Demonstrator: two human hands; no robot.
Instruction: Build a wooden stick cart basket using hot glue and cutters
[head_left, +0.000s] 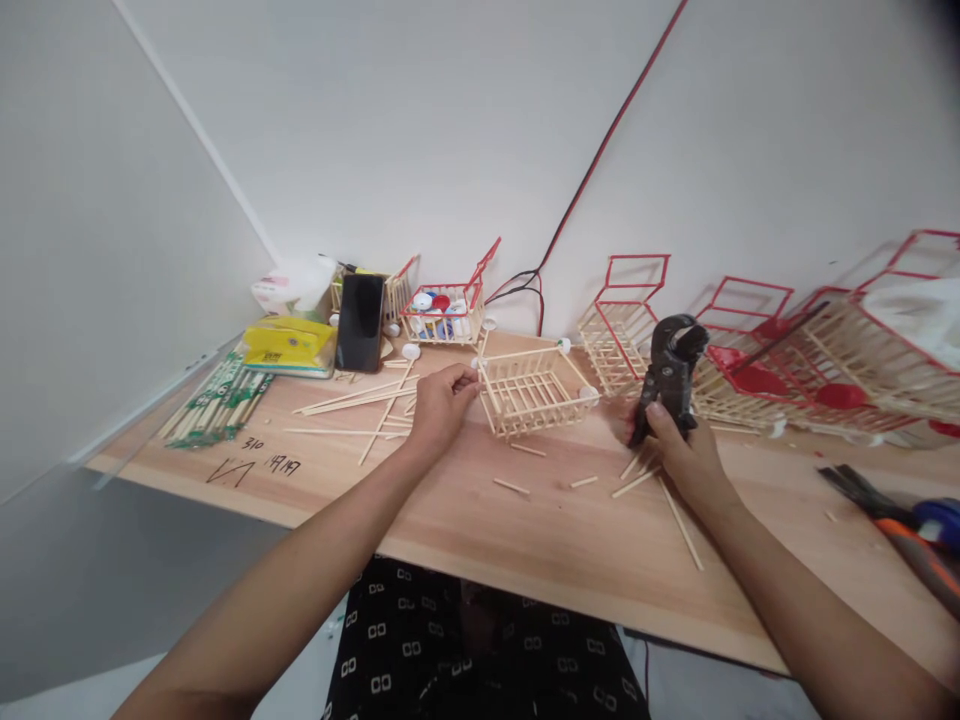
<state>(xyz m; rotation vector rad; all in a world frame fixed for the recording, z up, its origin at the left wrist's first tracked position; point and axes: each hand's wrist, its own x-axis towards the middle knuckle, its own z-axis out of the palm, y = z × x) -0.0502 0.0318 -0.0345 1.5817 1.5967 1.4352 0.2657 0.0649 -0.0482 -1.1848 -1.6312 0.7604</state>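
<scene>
Resting on the light wooden bench [465,510], the left hand [439,405] pinched the near-left corner of an open, empty basket of pale wooden sticks [534,390] with narrowed fingers; the right hand [686,455] gripped the handles of black cutting pliers [670,375], fingers closed round them, head pointing up, just right of that basket; behind, a small red-rimmed stick basket [444,312] held red, white and blue bottle caps; at far right, a large red-rimmed stick basket [847,365] lay tilted, red discs inside; loose sticks [652,490] lay scattered between both hands.
</scene>
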